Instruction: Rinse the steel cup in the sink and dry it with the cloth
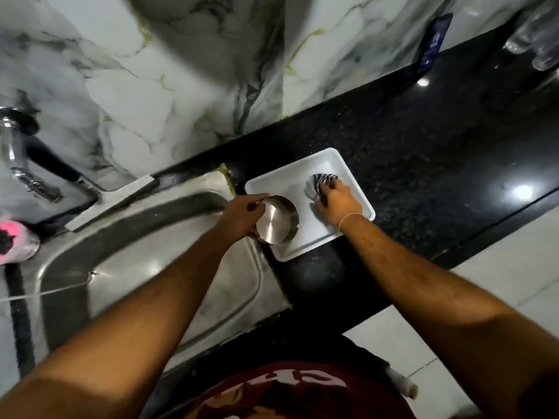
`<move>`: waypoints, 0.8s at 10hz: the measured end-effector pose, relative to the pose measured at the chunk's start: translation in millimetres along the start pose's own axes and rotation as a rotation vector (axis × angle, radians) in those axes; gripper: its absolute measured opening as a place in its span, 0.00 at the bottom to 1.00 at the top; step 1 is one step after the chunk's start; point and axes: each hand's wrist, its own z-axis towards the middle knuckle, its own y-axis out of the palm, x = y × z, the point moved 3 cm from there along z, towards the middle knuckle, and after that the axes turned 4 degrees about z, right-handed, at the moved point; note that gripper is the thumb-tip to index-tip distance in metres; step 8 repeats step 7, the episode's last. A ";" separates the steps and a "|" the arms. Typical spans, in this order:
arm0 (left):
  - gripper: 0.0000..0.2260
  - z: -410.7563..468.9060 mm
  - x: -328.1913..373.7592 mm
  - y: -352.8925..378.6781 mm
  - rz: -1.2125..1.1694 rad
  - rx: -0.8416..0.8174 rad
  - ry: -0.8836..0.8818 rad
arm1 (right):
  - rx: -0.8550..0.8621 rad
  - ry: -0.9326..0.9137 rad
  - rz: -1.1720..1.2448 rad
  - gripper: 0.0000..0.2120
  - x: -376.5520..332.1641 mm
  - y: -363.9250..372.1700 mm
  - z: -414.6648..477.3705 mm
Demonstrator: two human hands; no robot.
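My left hand (242,214) grips the steel cup (276,219) by its rim, tilted so its round base faces me, over the left corner of a white tray (314,241). On the far side of the tray lies a crumpled black-and-white striped cloth (320,182), and my right hand (337,201) is closed on it. The steel sink (145,246) lies to the left of the tray.
A tap (18,152) juts from the marble wall at far left, with a pink scrubber (15,240) below it. The black granite counter (423,164) runs right, holding a dark phone (431,43) leaned on the wall and glassware (535,40) at top right.
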 end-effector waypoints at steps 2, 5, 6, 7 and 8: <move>0.18 48.6 14.2 36.1 0.300 0.005 0.061 | -0.190 -0.048 -0.146 0.38 19.0 45.9 9.3; 0.20 66.0 -0.1 56.7 0.837 0.056 0.133 | -0.216 0.015 -0.137 0.41 20.9 58.8 11.9; 0.25 37.1 -14.0 37.7 0.786 0.131 0.203 | -0.213 0.053 -0.066 0.40 12.1 48.9 3.1; 0.27 -6.6 -54.5 0.9 0.719 0.381 0.202 | 0.037 -0.008 -0.095 0.36 -15.2 38.4 -10.4; 0.27 -6.6 -54.5 0.9 0.719 0.381 0.202 | 0.037 -0.008 -0.095 0.36 -15.2 38.4 -10.4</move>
